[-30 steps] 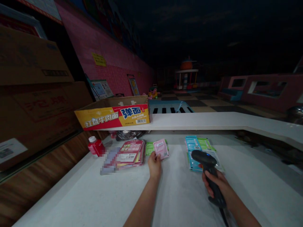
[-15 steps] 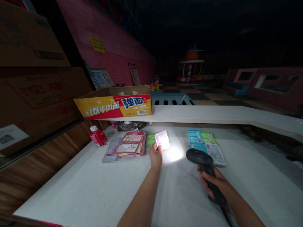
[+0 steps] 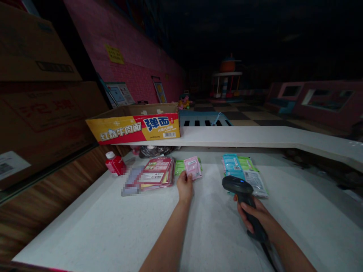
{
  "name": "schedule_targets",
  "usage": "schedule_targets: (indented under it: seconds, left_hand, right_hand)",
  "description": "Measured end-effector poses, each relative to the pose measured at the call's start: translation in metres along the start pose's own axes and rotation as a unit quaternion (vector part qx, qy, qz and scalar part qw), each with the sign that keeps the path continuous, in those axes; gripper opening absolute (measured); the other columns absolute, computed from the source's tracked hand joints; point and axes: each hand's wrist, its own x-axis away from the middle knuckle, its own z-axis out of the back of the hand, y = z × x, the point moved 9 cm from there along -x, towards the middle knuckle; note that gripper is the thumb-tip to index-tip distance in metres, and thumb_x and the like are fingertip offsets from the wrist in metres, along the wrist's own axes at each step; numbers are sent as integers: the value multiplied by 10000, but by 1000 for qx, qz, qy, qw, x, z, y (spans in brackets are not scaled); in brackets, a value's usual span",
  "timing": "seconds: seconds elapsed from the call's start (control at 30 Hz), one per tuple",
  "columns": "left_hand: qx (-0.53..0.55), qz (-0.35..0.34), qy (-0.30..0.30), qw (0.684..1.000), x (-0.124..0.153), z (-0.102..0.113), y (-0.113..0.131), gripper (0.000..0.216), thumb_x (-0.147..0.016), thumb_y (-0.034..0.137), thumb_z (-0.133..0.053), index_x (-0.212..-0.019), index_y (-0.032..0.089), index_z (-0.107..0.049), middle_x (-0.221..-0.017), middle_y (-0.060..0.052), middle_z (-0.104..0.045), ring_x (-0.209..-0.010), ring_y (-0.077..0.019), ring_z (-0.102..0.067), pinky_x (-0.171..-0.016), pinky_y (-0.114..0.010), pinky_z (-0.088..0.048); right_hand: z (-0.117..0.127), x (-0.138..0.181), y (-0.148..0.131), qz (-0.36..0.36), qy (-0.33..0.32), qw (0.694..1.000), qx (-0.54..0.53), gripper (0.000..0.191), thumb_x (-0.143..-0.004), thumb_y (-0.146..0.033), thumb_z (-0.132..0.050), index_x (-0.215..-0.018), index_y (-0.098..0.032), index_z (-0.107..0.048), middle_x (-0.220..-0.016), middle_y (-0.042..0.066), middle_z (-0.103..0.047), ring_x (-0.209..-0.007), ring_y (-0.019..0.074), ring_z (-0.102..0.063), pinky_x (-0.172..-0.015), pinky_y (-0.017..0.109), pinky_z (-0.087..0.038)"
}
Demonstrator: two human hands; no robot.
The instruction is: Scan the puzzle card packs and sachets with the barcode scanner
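My left hand is closed on the near corner of a small pink packet, held just above the white counter in front of a green packet. My right hand grips the handle of a black barcode scanner; the scanner's head points toward the pink packet and shows a small blue light. Beyond the scanner lies a pile of blue and green packets.
A stack of red and pink packets lies left of the pink one, with a red bottle farther left. A yellow and red cardboard box sits on the raised white shelf. Large brown cartons stand at the left.
Half a second ago the scanner cast a bright white light on the pink packet and the counter; that light is now off. Both hands have barely moved.
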Motion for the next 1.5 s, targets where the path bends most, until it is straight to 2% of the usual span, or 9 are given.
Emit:
schedule_targets:
  seconds: [0.17,0.43,0.53,0.63,0.83,1.03,1.2,1.3,1.5]
  left_hand:
    - [64,26,8,998,2,2,-1,437,-732,542,-664,-901,140,-671,-851,-69,-693,-711,-189,-654,-657,-322,-565]
    - [132,35,30,990,1,5,13,435,-630,514,-769,-811,121,-722,-700,-34,-681,-618,-144,-591,-579,-252,-486]
    - [148,42,21,988,4,-5,24,406,-630,490,-783,-792,121,-734,-600,5,-622,-534,-96,-509,-510,-211,-409]
    - [200,88,-15,976,11,-34,33,413,-596,476,-813,-800,125,-733,-575,28,-596,-485,-62,-460,-481,-192,-380]
    - [284,196,-134,929,27,-124,47,399,-510,340,-868,-801,124,-699,-671,-17,-674,-549,-99,-595,-609,-271,-545]
    - [202,209,-168,942,26,-189,51,142,-653,159,-739,-754,137,-643,-540,29,-601,-479,-114,-591,-568,-273,-546]
    - [43,158,-163,973,14,-207,55,83,-733,71,-621,-775,132,-658,-538,30,-581,-481,-125,-592,-559,-259,-514]
    - [-101,58,-195,974,10,-204,71,129,-762,78,-614,-843,128,-700,-670,-23,-658,-603,-147,-641,-641,-266,-510]
    - [-327,-196,-221,898,25,-193,110,274,-806,183,-652,-1066,168,-737,-1050,-112,-672,-1034,-242,-592,-951,-373,-447]
  right_hand:
    - [13,-9,-12,43,32,998,-32,416,-717,-470,-782,-967,-187,-607,-554,-44,-569,-315,77,-431,-295,179,-338]
    - [62,-12,-40,139,176,970,-92,472,-654,-459,-837,-970,-191,-611,-543,-50,-588,-370,102,-493,-333,198,-391]
    - [76,-9,-48,171,217,955,-106,459,-655,-446,-836,-973,-198,-616,-549,-56,-595,-382,103,-502,-340,198,-401]
    - [84,-7,-51,186,239,944,-134,432,-659,-434,-833,-954,-200,-620,-551,-60,-596,-392,98,-504,-345,193,-402]
    - [93,-4,-54,192,272,925,-184,462,-603,-426,-859,-917,-190,-616,-524,-62,-588,-378,91,-489,-343,189,-399]
    - [96,-5,-54,183,280,918,-211,489,-564,-431,-873,-898,-191,-608,-508,-64,-584,-370,85,-482,-341,181,-391]
    - [97,-6,-53,183,287,916,-213,487,-564,-432,-872,-893,-188,-610,-509,-64,-586,-373,90,-486,-336,186,-396]
    - [97,-6,-53,180,290,915,-216,495,-557,-439,-876,-892,-189,-611,-505,-66,-582,-365,88,-477,-332,186,-393]
    - [94,-7,-54,176,283,919,-212,492,-563,-448,-874,-888,-186,-614,-505,-63,-577,-369,88,-479,-333,184,-394]
